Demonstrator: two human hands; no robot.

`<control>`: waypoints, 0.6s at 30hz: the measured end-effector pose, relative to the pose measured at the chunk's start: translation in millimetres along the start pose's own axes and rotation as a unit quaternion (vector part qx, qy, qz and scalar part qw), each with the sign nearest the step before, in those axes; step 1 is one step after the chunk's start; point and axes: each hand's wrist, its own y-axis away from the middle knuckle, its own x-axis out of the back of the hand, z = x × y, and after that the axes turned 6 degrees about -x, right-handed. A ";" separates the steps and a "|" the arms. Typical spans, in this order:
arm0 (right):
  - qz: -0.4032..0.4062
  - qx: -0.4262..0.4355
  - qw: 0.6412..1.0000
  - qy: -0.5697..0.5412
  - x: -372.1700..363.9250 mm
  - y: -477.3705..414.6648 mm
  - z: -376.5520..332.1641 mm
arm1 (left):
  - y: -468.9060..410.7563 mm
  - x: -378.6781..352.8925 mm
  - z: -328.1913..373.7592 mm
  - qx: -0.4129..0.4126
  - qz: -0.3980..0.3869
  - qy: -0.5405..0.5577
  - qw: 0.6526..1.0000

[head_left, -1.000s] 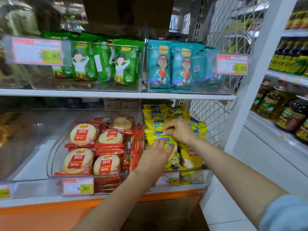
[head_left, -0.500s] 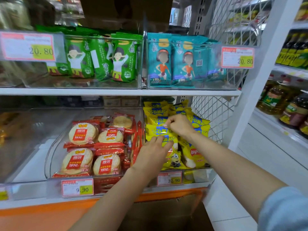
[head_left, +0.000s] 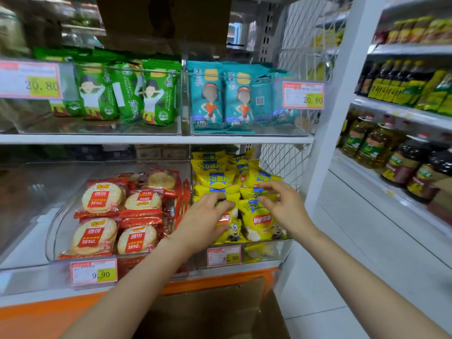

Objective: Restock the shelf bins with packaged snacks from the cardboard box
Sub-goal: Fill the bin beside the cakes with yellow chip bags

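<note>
Working the lower-right clear bin (head_left: 285,250), crammed to its front lip with yellow chip bags (head_left: 259,218). Pressing a front bag with the left hand (head_left: 206,220), fingers (head_left: 221,201) bent over its top; grip firm or not, cannot tell. Hovering with the right hand (head_left: 288,207), grip loose, empty. Cardboard box (head_left: 220,311) bottom centre, open floor (head_left: 322,309) right.

Count:
- 2 hands: left hand (head_left: 206,216), right hand (head_left: 286,206).
- 4 price tags (head_left: 94,274).
- 4 stocked clear bins (head_left: 56,231): two upper, two lower.
- Rice cracker packs (head_left: 102,198): 5 face-up. More stand on edge, can't count them.
- Green packs (head_left: 159,99): at least 4.
- Teal packs (head_left: 208,99): 2 clear fronts, rest blurred.
- Yellow chip bags (head_left: 260,218): at least 10.
- 1 cardboard box (head_left: 208,314).
</note>
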 end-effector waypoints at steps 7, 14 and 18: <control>-0.050 0.005 0.996 0.076 -7.1 24.1 22.6 | -68.8 -3.6 2.5 0.067 0.075 0.121 0.988; -0.082 0.065 0.982 0.156 -11.7 11.5 35.0 | -149.4 -16.4 -10.8 0.057 -0.020 0.065 0.996; -0.087 0.058 0.976 0.192 -13.7 10.5 42.3 | -162.5 -25.9 -16.1 0.069 -0.036 0.085 0.993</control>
